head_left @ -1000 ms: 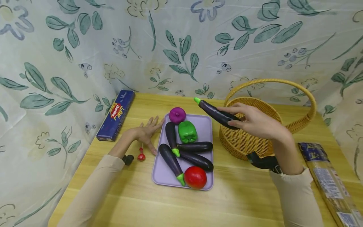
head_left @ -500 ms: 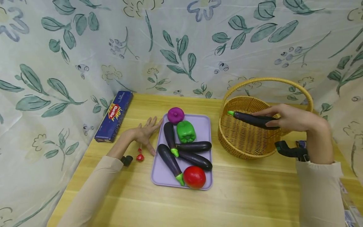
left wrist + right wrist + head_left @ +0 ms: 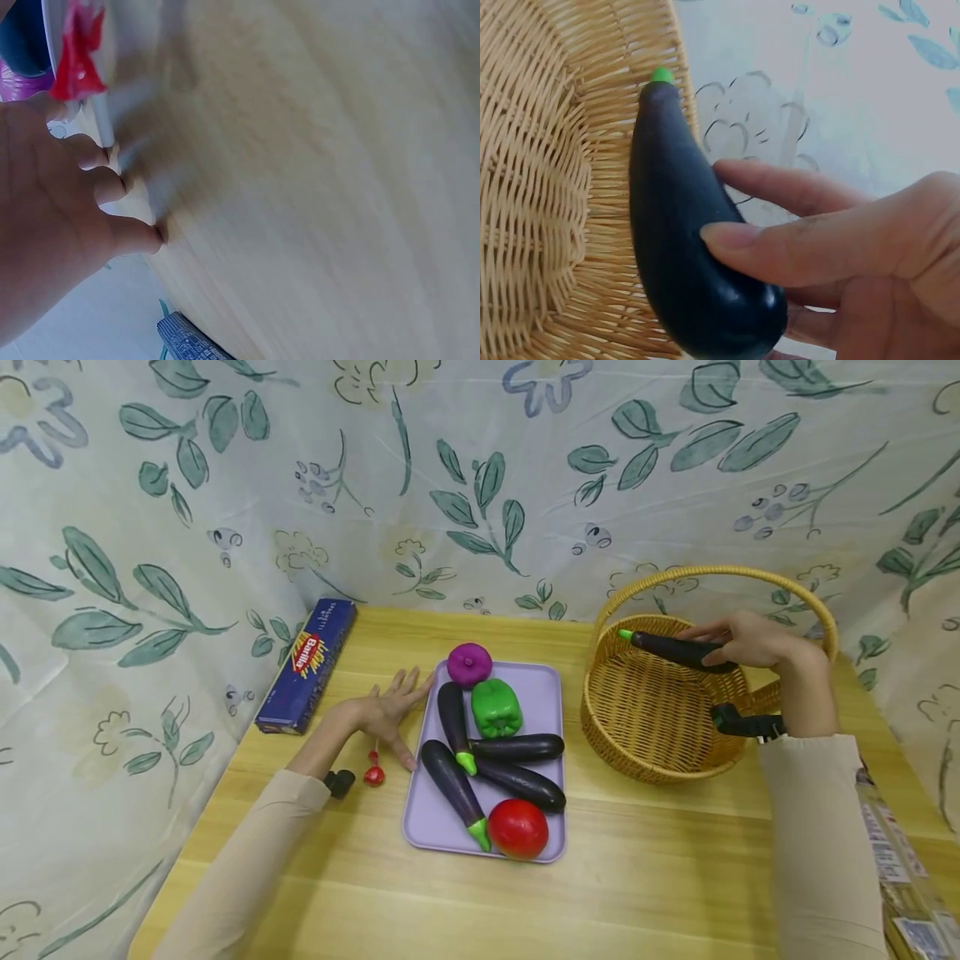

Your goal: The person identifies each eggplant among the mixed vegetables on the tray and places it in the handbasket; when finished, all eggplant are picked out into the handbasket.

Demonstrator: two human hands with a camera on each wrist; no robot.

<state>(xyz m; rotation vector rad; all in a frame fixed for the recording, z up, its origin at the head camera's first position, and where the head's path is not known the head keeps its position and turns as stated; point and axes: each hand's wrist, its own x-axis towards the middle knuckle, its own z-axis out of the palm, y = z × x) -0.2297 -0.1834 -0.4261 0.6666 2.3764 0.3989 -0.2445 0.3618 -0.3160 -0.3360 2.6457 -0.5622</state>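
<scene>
From the head view, a pale wooden tabletop (image 3: 645,877) sits within leaf-printed curtains. The right hand (image 3: 750,639) grips a glossy eggplant (image 3: 678,651) above the woven wicker basket (image 3: 652,735). The left hand (image 3: 386,710) lies flat, fingers spread, beside the lilac tray (image 3: 543,693).

The left wrist view shows fingertips (image 3: 154,236) pressed on blurred wood grain.

The right wrist view shows thumb and fingers curled around the smooth eggplant (image 3: 690,247), its green tip over the basket (image 3: 540,187) rim.

A light wooden table (image 3: 645,877) carries a lilac tray (image 3: 540,689), a wicker basket (image 3: 652,727), a blue Barilla spaghetti box (image 3: 307,664), a small red lollipop (image 3: 373,773) and a cellophane pasta packet (image 3: 896,877)
</scene>
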